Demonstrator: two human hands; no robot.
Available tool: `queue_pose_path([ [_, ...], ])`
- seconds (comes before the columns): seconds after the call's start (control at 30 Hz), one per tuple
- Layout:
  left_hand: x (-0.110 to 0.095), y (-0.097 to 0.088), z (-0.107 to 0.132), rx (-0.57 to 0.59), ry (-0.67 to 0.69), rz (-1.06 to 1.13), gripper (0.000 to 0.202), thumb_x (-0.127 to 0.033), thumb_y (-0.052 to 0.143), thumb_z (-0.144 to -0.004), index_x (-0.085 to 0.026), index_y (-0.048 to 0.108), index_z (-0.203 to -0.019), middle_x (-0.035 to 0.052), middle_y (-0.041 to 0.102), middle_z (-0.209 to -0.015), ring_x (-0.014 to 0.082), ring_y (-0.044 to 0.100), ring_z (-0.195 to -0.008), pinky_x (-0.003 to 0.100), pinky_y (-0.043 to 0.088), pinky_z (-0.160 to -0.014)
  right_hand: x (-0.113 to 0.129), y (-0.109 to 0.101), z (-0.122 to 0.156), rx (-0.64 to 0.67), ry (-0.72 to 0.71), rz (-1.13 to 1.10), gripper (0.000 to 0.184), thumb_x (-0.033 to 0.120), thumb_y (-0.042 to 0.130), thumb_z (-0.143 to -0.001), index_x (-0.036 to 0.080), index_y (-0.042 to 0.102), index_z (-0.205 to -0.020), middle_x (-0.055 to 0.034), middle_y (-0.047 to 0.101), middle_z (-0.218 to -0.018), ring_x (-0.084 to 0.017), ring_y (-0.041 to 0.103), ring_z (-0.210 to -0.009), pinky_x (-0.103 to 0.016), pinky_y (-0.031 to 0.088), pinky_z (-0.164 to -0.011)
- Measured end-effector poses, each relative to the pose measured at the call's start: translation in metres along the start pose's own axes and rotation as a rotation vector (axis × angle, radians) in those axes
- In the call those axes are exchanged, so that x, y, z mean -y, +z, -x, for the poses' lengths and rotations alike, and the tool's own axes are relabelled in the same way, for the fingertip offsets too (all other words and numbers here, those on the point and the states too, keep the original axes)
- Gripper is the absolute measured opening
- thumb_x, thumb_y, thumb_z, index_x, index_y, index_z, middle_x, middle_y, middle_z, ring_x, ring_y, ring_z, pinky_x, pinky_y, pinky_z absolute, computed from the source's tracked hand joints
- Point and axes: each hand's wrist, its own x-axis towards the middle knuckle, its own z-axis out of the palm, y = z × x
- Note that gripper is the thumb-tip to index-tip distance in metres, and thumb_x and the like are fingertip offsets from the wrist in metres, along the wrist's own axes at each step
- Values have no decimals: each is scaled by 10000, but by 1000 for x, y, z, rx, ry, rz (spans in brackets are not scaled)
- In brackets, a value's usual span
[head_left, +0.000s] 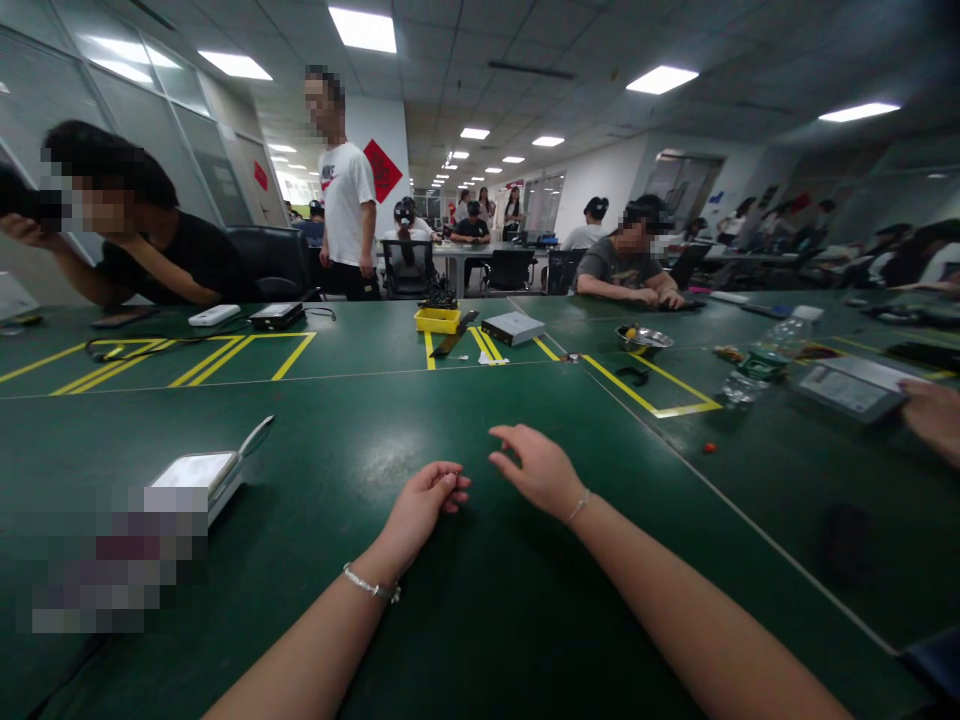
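Observation:
Both of my arms reach forward over the dark green table (465,420). My left hand (424,500) rests on the tabletop with its fingers curled under in a loose fist, and nothing shows in it. Just to its right, my right hand (536,465) hovers palm down above the table, its fingers apart and slightly bent, holding nothing. The two hands are close together but not touching. Thin bracelets sit on both wrists. The nearest object is a white flat device (202,475) to the left of my left hand.
Yellow tape lines (225,355) mark boxes farther back. There stand a yellow tray (437,319), a white box (513,327), a metal bowl (643,339) and a plastic bottle (765,360). People sit around the table; another person's hand (934,420) shows at the right edge.

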Motion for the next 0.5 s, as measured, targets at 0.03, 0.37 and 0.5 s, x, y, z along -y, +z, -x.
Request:
queue_pose_path([
  [0.03, 0, -1, 0, -20, -4, 11, 210, -264, 479, -736, -140, 501, -904, 44, 596, -813, 87, 546, -637, 196, 401, -554, -22, -9, 1, -57, 108, 89, 346, 310, 379, -791, 172, 461, -1097, -84, 518, -978, -181, 447, -906, -308, 336, -816],
  [0.37, 0, -4, 0, -50, 18, 24, 211, -239, 486, -734, -152, 520, -924, 69, 592, -945, 90, 552, -694, 182, 385, -542, -204, -57, 92, -65, 1254, 324, 483, 397, 321, -762, 227, 389, -1209, -122, 284, -1285, -357, 231, -1153, -499, 274, -851],
  [0.5, 1, -5, -1, -42, 35, 35, 278, -198, 495, -722, -164, 494, -999, 78, 588, -995, 98, 559, -720, 184, 380, -535, -211, -53, 98, -71, 1202, 297, 403, 245, 396, -712, 172, 528, -1086, -150, 361, -1230, -338, 333, -1095, -456, 327, -823],
])
